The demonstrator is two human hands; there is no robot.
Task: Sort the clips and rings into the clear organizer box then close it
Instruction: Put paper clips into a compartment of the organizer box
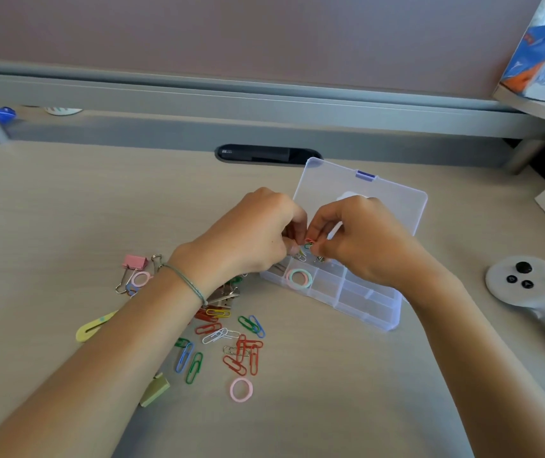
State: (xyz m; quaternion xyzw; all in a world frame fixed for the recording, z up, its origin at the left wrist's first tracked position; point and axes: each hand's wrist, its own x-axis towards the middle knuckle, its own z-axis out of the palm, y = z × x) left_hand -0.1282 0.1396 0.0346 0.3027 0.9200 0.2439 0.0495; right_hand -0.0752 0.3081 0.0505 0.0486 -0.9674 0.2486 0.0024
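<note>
The clear organizer box (pixel 368 307) lies on the desk with its lid (pixel 380 196) standing open behind it. Pink and green rings (pixel 299 278) lie in its front-left compartment. My left hand (pixel 251 236) and my right hand (pixel 360 239) meet above the box's left side, both pinching a small bunch of red and green paper clips (pixel 309 243). Loose coloured paper clips (pixel 234 345) are scattered to the left of the box, with a pink ring (pixel 241 389), a pink binder clip (pixel 134 262) and metal clips (pixel 226 297).
A white controller (pixel 525 292) lies at the right. A yellow clip (pixel 92 328) and a green binder clip (pixel 155 390) sit near my left forearm. A dark cable slot (pixel 264 154) is behind the box, below a grey partition rail.
</note>
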